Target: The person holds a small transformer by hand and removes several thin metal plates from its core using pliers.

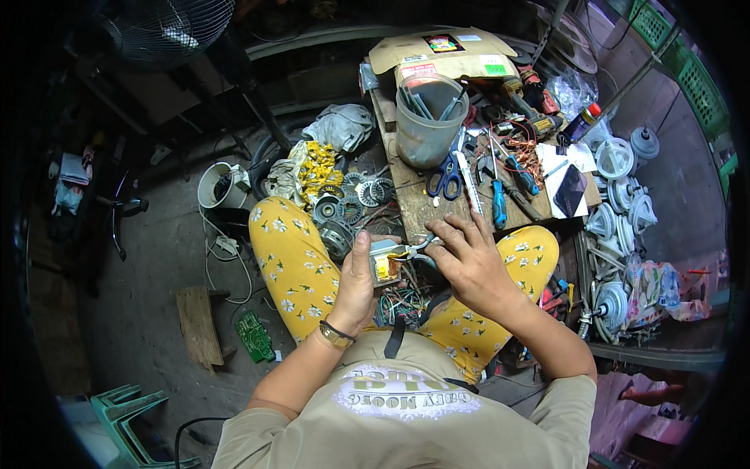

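Note:
In my lap, my left hand (357, 283) grips a small boxy part (386, 267) that looks like a transformer, with grey metal sides and yellow tape on its face. My right hand (474, 267) is closed around a pair of pliers (416, 248) with teal handles. The jaws of the pliers touch the taped side of the part; exactly what they bite is too small to make out. Below the part, several coloured wires (401, 303) lie between my legs.
A wooden bench (412, 205) ahead carries a grey bucket (426, 137), blue scissors (446, 179), a blue-handled screwdriver (498, 205) and a cordless drill (539, 121). Round metal motor parts (336, 209) lie left of it. A green circuit board (253, 336) and wooden stool (198, 324) are on the floor.

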`<action>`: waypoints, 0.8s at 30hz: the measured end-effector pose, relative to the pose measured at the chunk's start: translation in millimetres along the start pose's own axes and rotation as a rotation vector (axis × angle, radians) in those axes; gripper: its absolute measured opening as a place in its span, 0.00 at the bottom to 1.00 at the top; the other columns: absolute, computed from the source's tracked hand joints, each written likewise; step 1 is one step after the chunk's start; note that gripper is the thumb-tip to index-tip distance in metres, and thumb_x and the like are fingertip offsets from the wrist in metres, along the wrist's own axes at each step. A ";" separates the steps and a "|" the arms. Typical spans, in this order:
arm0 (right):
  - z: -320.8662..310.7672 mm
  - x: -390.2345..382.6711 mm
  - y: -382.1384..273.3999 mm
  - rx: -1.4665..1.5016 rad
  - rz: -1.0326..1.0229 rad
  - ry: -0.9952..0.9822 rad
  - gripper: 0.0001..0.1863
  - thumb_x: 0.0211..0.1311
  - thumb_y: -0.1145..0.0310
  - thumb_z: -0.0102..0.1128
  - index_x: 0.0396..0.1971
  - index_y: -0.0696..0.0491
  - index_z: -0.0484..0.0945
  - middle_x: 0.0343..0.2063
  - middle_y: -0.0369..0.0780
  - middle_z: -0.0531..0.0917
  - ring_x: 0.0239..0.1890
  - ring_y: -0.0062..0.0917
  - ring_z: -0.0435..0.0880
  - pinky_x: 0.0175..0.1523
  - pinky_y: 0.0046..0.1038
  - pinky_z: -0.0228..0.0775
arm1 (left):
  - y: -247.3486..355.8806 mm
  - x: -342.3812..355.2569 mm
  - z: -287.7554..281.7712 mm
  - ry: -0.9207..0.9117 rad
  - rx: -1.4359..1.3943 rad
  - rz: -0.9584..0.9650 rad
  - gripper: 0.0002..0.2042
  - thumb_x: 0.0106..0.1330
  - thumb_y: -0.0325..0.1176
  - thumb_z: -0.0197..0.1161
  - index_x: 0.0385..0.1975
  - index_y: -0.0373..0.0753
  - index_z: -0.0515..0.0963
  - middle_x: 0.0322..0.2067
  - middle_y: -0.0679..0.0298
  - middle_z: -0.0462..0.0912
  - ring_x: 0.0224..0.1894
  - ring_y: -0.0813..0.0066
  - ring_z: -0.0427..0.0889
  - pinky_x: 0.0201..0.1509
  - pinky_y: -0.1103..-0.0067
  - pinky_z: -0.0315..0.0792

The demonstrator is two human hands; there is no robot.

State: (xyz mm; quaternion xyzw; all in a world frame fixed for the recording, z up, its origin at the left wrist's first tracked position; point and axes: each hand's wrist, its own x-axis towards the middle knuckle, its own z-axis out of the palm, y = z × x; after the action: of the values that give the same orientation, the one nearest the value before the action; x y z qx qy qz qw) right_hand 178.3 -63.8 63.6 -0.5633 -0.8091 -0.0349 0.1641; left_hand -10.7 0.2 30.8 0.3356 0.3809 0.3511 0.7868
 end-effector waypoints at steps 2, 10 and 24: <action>3.9 -1.4 -1.5 -0.004 -0.007 0.011 0.13 0.53 0.69 0.55 0.40 0.53 0.77 0.53 0.45 0.73 0.55 0.42 0.71 0.64 0.51 0.56 | -0.2 -1.8 1.0 -0.009 0.034 0.035 0.32 0.68 0.63 0.43 0.44 0.35 0.74 0.33 0.63 0.80 0.32 0.80 0.80 0.31 0.80 0.80; 2.3 -2.7 -3.9 -0.034 -0.018 -0.006 0.08 0.49 0.71 0.57 0.31 0.56 0.76 0.40 0.42 0.76 0.44 0.37 0.76 0.43 0.39 0.70 | -2.8 -1.3 0.6 0.017 0.203 0.078 0.31 0.68 0.63 0.43 0.42 0.37 0.75 0.32 0.64 0.78 0.29 0.82 0.79 0.22 0.84 0.75; 42.0 -9.9 -28.2 1.302 0.447 -0.001 0.04 0.42 0.83 0.42 0.15 0.60 0.67 0.19 0.34 0.68 0.23 0.18 0.64 0.29 0.21 0.55 | 3.5 4.3 -5.1 -0.063 0.209 0.184 0.29 0.68 0.62 0.46 0.40 0.37 0.75 0.22 0.68 0.77 0.18 0.85 0.75 0.15 0.89 0.63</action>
State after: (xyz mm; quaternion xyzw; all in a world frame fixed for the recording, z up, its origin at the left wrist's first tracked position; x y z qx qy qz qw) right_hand 145.8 -72.8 24.6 -0.5033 -0.5299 0.4932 0.4718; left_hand -14.0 6.8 29.5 0.4603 0.3582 0.3693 0.7235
